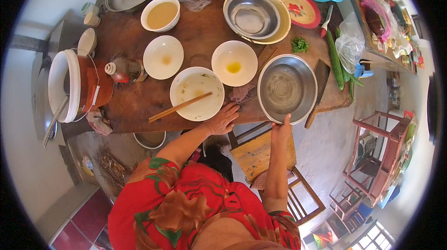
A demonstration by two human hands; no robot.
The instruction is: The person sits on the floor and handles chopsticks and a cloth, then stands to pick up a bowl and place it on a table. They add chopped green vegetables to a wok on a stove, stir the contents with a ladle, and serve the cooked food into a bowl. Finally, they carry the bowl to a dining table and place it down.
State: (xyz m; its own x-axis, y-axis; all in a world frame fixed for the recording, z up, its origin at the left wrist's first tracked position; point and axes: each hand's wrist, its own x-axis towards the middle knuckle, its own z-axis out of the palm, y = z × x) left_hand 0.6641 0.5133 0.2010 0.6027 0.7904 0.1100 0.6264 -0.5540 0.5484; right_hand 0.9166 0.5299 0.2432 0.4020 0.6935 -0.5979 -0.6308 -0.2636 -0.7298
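A round steel bowl [287,89] is seen right of centre in the frame, set upright at the near edge of the wooden table. It is shiny, shallow and empty, with a faint wet sheen on its base. Its near rim is gripped by the right hand [281,130], the thumb laid over the edge. Just left of it, at the centre of the frame, a crumpled purplish cloth [242,94] is pressed flat on the table under the fingertips of the left hand [222,120], which is spread palm down.
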